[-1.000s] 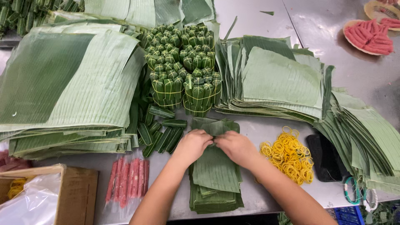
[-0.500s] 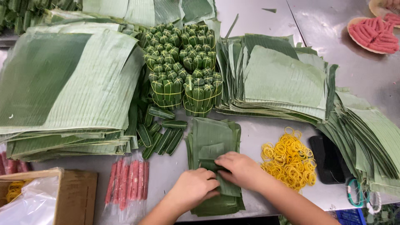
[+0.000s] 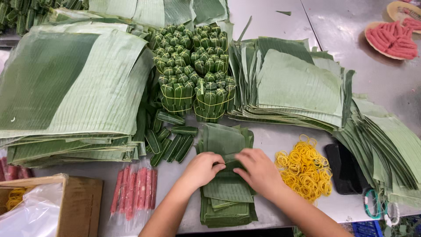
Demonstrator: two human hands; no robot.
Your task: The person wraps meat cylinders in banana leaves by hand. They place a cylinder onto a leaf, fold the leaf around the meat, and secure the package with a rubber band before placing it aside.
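Note:
My left hand (image 3: 203, 169) and my right hand (image 3: 259, 171) press together on a folded bit of green leaf atop a small stack of cut banana leaf pieces (image 3: 226, 193) at the table's front. Both hands have their fingers curled around the fold between them. What lies inside the fold is hidden. A pile of yellow rubber bands (image 3: 305, 169) lies just right of my right hand. A clear bag of pink sausage sticks (image 3: 133, 193) lies left of my left hand. Loose wrapped green rolls (image 3: 171, 138) lie beyond the left hand.
Large banana leaf stacks sit at left (image 3: 74, 87) and right (image 3: 298, 85). Bundles of tied wrapped rolls (image 3: 193, 70) stand in the middle. A cardboard box (image 3: 66, 206) is front left. A black object (image 3: 344, 169) and scissors (image 3: 379, 206) lie front right. Plates of pink sausages (image 3: 390, 39) sit far right.
Both hands slid from the far end of the small leaf stack toward me, then closed together over a fold at its middle.

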